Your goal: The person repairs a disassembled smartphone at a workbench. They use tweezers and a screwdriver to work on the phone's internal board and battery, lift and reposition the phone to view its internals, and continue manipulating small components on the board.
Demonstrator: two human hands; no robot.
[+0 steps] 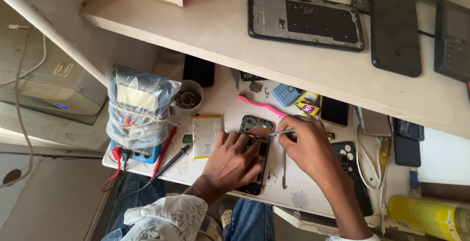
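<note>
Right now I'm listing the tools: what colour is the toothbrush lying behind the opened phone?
Pink; the toothbrush shows best in the head view.

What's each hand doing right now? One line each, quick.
Left hand: fingers spread, pressing down on the opened phone, gripping nothing.
Right hand: closed on metal tweezers, tip over the phone's upper part.
</note>
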